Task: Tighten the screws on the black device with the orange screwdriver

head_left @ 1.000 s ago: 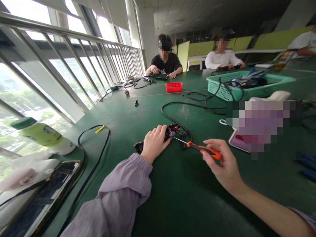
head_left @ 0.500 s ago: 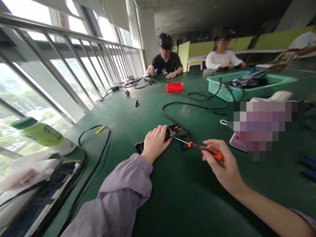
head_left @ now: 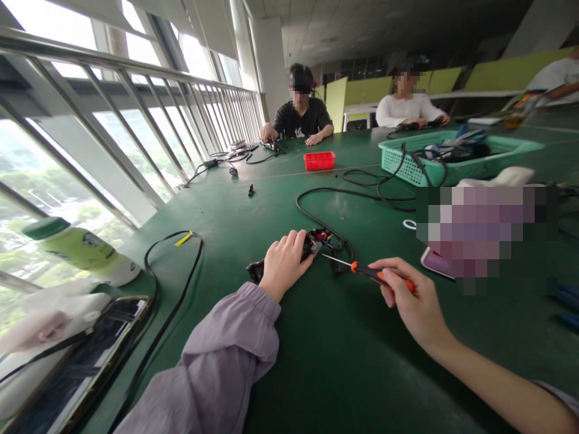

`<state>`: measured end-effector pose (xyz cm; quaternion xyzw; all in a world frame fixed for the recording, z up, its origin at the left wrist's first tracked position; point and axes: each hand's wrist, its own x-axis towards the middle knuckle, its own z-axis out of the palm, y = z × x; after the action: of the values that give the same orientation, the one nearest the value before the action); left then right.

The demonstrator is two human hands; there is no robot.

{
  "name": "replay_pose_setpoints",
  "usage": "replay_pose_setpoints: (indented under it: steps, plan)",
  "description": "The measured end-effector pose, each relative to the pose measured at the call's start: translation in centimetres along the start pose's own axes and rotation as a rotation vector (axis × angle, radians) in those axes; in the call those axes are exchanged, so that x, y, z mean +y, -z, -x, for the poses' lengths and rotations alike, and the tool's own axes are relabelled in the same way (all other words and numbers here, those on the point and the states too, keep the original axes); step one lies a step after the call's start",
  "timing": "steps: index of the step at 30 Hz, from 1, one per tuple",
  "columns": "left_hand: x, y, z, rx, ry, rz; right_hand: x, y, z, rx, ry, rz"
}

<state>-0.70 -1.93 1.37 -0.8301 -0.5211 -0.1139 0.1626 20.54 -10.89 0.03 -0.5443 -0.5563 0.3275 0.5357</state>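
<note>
My left hand [head_left: 284, 260] is wrapped over a black device [head_left: 257, 270] lying on the green table [head_left: 289, 337]. Red parts and thin coloured wires show at the device's right end, from which a black cable [head_left: 332, 229] runs. An orange and black screwdriver [head_left: 375, 274] is held by its handle in my right hand [head_left: 409, 295], fingers closed round it. Its tip points left and stands slightly apart from the device. My left fingers hide the middle of the device.
A red tray [head_left: 319, 161] and a green basket [head_left: 409, 163] of tools and cables stand farther back. Left are a bottle [head_left: 85, 250], a phone [head_left: 85, 361] and a looped cable [head_left: 196, 256]. A small black part [head_left: 251, 191] lies mid-table. Several people sit beyond.
The screwdriver has moved right with my right hand, its tip coming away from the device. My left hand has stayed in place. Across the table, a person's hand has lowered towards some black items.
</note>
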Motion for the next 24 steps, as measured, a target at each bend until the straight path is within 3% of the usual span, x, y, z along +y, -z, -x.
replay_pose_setpoints:
  steps: [4,15,21,24]
  plan:
    - [-0.01,-0.05,0.03,0.009,-0.003,-0.008,0.09,0.10,-0.51,0.066,-0.027,-0.024]
    - [-0.06,-0.14,-0.03,0.013,-0.007,0.000,0.12,0.04,-0.50,0.017,-0.038,-0.017]
    - [0.01,0.01,-0.03,0.003,0.003,-0.002,0.58,0.09,-0.75,0.124,0.061,0.000]
    - [0.00,-0.03,-0.03,0.008,0.002,-0.004,0.76,0.14,-0.86,0.114,0.054,-0.045]
